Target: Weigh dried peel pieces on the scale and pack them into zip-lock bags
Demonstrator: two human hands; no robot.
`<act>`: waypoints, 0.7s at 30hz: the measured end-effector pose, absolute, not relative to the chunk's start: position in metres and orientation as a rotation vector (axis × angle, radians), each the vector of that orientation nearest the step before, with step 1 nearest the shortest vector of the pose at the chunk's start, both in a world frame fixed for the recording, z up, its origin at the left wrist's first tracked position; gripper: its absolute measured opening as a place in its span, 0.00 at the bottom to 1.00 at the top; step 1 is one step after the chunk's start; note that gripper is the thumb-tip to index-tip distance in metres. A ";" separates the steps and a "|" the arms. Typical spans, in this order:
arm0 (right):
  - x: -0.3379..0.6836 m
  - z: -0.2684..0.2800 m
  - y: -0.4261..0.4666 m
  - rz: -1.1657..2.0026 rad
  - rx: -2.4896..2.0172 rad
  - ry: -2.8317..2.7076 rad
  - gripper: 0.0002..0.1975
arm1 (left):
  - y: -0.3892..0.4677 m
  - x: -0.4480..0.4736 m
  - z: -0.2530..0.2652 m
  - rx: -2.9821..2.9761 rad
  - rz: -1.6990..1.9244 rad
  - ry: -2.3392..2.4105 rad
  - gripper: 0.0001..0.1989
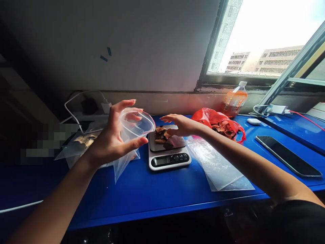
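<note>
A clear plastic zip bag hangs from my left hand, its mouth spread wide between thumb and fingers. Just right of it, a white digital kitchen scale carries a small heap of brown dried slices. My right hand reaches over the scale's plate, beside the heap. Its fingers are apart, and I see nothing held in them. Behind my right forearm, a red plastic bag lies open with more reddish-brown dried slices inside.
Flat clear bags lie right of the scale, and filled clear bags lie to the left. A phone, a white earbud case and an orange drink bottle stand or lie on the blue table. Cables run along the wall.
</note>
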State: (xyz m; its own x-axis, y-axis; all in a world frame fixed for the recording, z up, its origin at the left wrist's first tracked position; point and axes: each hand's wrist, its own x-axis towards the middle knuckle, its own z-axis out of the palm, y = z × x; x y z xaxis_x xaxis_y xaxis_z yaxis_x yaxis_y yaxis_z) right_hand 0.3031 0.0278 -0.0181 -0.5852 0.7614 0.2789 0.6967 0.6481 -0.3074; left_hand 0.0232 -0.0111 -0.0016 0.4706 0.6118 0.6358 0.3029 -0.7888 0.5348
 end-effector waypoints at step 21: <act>0.305 -0.022 0.019 0.226 -1.206 -2.511 0.11 | -0.010 0.027 -0.007 2.409 1.070 0.806 0.41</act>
State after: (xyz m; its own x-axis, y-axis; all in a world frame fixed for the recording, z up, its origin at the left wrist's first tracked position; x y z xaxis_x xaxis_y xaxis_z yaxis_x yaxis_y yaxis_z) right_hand 0.3045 0.0189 -0.0216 -0.5790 0.7799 0.2375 0.7250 0.6258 -0.2875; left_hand 0.0265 -0.0103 -0.0070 0.5447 0.6383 0.5440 0.3465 -0.7620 0.5471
